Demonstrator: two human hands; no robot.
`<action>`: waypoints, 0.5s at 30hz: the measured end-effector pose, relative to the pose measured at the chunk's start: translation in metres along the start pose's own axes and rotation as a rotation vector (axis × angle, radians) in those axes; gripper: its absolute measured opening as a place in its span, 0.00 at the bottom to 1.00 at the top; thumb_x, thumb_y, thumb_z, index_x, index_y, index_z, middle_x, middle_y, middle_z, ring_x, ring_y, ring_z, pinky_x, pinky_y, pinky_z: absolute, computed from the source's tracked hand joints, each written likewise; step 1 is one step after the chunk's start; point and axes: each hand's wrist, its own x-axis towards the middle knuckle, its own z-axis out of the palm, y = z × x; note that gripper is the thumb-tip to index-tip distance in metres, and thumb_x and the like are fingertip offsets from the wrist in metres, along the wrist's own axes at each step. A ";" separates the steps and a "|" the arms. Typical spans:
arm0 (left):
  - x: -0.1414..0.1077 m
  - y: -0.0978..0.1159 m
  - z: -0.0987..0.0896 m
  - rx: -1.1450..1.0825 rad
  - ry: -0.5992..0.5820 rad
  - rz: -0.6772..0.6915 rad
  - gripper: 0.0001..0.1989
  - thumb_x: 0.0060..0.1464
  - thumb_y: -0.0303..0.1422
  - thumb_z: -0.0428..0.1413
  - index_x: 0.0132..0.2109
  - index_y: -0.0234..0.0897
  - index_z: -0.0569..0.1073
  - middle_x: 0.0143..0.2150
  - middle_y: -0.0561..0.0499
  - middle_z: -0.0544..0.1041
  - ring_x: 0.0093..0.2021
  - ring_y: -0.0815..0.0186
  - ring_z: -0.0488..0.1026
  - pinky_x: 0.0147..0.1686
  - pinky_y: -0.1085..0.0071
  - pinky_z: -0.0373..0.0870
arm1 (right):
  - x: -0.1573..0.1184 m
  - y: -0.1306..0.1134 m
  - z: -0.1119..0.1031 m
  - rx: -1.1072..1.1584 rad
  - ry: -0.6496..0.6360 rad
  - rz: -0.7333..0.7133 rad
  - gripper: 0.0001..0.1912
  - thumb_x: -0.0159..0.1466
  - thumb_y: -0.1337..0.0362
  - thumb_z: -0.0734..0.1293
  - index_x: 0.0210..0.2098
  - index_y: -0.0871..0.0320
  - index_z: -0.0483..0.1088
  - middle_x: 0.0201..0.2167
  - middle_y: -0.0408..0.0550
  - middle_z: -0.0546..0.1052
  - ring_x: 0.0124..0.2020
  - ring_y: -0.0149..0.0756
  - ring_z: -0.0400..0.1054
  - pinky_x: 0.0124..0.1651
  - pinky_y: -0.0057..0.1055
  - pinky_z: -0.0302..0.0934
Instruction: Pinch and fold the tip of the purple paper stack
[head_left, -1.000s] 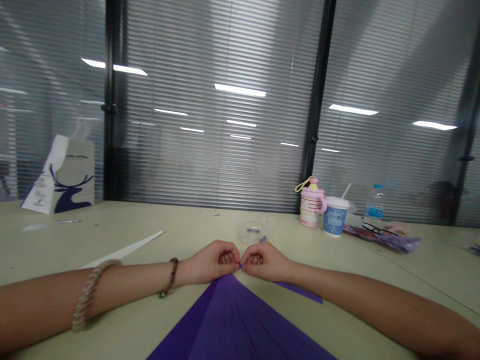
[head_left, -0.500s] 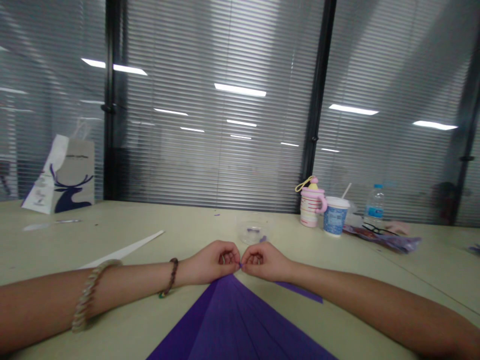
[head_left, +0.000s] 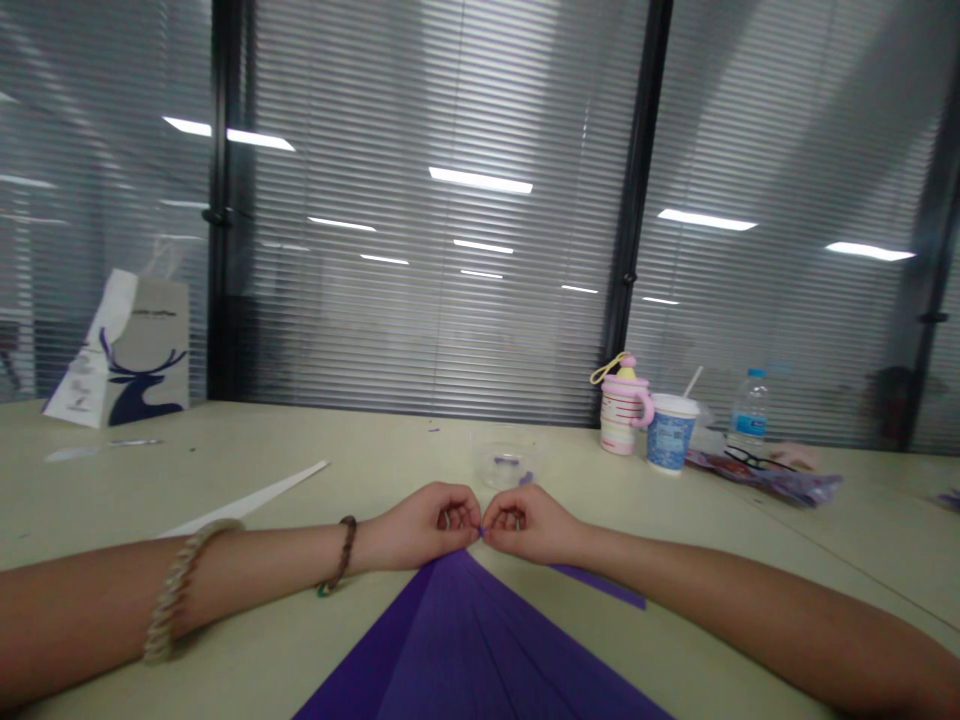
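On table (head_left: 225, 470), both hands still pinch purple paper (head_left: 480, 640).

Purple paper (head_left: 480, 650): pleated, flat on table, narrowing to far tip pinched between both hands' fingers (head_left: 471, 520).

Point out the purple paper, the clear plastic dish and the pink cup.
purple paper (head_left: 480, 650), head view, middle of the sheet.
clear plastic dish (head_left: 507, 462), head view, its centre.
pink cup (head_left: 619, 413), head view, striped body.
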 end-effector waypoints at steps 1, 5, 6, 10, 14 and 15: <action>0.000 0.000 0.000 0.005 0.001 0.003 0.06 0.45 0.31 0.52 0.30 0.32 0.67 0.20 0.58 0.61 0.21 0.75 0.57 0.22 0.80 0.55 | 0.000 0.000 0.000 0.000 0.000 0.003 0.04 0.49 0.69 0.63 0.25 0.63 0.68 0.16 0.39 0.63 0.18 0.21 0.55 0.22 0.19 0.52; 0.000 0.001 0.000 0.019 0.003 -0.002 0.06 0.45 0.32 0.52 0.30 0.32 0.67 0.20 0.58 0.61 0.22 0.75 0.57 0.22 0.80 0.55 | 0.000 -0.001 0.000 0.005 -0.005 0.018 0.04 0.49 0.69 0.63 0.25 0.63 0.68 0.15 0.39 0.64 0.18 0.22 0.55 0.22 0.20 0.53; 0.000 0.001 0.000 0.021 0.006 -0.003 0.06 0.45 0.32 0.52 0.30 0.32 0.68 0.20 0.58 0.61 0.21 0.75 0.57 0.22 0.81 0.55 | 0.000 0.000 0.000 0.007 -0.006 0.017 0.04 0.49 0.69 0.63 0.25 0.63 0.68 0.15 0.39 0.64 0.18 0.22 0.56 0.22 0.20 0.53; 0.000 0.000 0.000 0.014 0.005 -0.001 0.06 0.45 0.31 0.52 0.30 0.32 0.68 0.20 0.57 0.61 0.21 0.75 0.57 0.22 0.81 0.55 | 0.000 0.003 0.000 -0.006 -0.009 0.001 0.04 0.50 0.68 0.63 0.26 0.63 0.68 0.16 0.39 0.64 0.18 0.22 0.56 0.22 0.20 0.53; 0.000 0.001 0.000 0.012 0.005 0.002 0.05 0.45 0.31 0.52 0.30 0.32 0.68 0.20 0.57 0.62 0.22 0.75 0.57 0.22 0.80 0.55 | 0.000 0.003 0.000 -0.007 -0.005 0.000 0.04 0.50 0.68 0.63 0.26 0.63 0.68 0.16 0.39 0.65 0.18 0.22 0.56 0.23 0.20 0.53; 0.000 0.001 0.000 0.016 0.006 0.003 0.05 0.45 0.31 0.52 0.30 0.32 0.68 0.20 0.57 0.62 0.22 0.75 0.57 0.23 0.80 0.55 | 0.000 0.003 0.000 -0.008 -0.003 0.003 0.04 0.49 0.68 0.63 0.26 0.63 0.68 0.16 0.39 0.64 0.18 0.22 0.56 0.22 0.20 0.53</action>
